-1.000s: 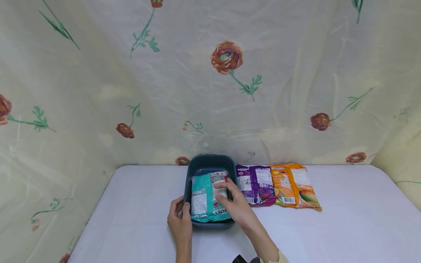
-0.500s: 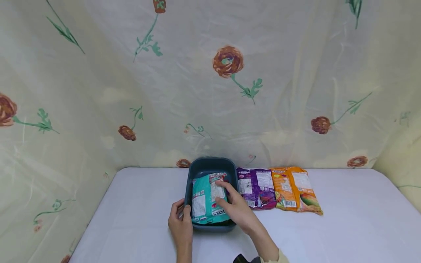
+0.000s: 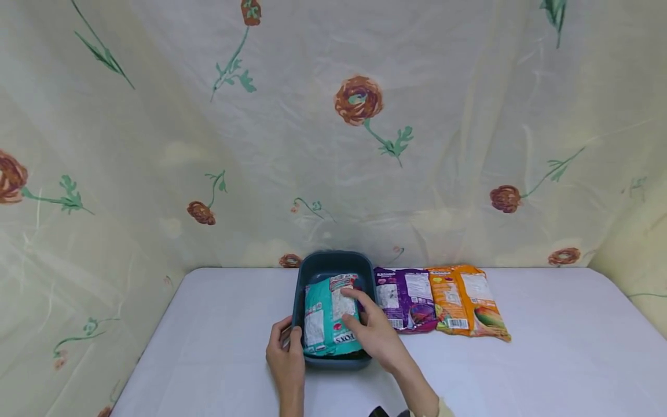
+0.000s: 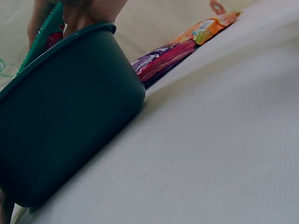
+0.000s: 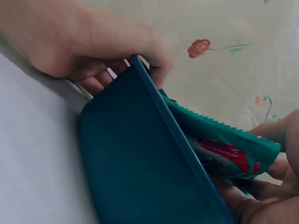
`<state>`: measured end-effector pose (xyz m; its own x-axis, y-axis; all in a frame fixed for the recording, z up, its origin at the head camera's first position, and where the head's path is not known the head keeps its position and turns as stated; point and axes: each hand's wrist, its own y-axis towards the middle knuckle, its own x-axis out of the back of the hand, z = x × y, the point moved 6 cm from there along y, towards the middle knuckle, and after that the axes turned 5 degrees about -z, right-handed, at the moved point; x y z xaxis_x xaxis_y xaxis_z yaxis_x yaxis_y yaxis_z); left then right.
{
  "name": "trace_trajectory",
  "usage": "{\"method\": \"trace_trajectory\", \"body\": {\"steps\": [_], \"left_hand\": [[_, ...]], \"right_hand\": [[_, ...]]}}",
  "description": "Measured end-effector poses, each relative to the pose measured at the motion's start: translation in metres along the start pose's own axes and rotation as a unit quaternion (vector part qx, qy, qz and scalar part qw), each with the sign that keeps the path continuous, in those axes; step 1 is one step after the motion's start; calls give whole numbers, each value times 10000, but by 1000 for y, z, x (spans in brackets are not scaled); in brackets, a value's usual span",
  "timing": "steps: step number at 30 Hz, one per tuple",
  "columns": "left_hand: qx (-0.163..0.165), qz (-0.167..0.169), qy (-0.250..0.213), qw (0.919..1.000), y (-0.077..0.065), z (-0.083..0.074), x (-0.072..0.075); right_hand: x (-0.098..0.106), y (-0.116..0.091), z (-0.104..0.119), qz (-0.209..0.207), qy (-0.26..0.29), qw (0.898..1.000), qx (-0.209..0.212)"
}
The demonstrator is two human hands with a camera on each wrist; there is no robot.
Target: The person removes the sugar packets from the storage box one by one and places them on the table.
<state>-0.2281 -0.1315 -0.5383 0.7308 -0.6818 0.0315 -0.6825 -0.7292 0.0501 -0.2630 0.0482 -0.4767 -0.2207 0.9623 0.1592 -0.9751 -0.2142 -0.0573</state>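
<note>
While gripping oblong dark-blue plastic tub with left hand, touching turquoise plastic packet inside with right hand; cannot tell if pinching.

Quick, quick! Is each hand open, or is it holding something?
Left hand: holding the blue tub by its side.
Right hand: holding the green bag.

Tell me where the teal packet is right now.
In the head view, the teal packet sits inside the dark blue bin, partly under the right hand and left of the purple packet outside it.
</note>
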Motion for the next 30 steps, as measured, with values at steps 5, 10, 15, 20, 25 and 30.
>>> {"method": "trace_trajectory", "body": {"steps": [5, 10, 15, 20, 25, 30], "left_hand": [[90, 31, -4, 10000, -1, 1, 0], [133, 24, 51, 9999, 0, 3, 1], [116, 33, 65, 9999, 0, 2, 2], [77, 31, -22, 10000, 0, 0, 1], [77, 14, -22, 10000, 0, 0, 0], [90, 22, -49, 9999, 0, 1, -1]], "right_hand": [[2, -2, -1, -208, 216, 9995, -34], [1, -5, 0, -295, 469, 9985, 17], [3, -7, -1, -472, 535, 9974, 107], [8, -8, -3, -716, 611, 9955, 79], [10, -8, -4, -729, 922, 9930, 77], [13, -10, -5, -770, 1121, 9907, 86]]}}
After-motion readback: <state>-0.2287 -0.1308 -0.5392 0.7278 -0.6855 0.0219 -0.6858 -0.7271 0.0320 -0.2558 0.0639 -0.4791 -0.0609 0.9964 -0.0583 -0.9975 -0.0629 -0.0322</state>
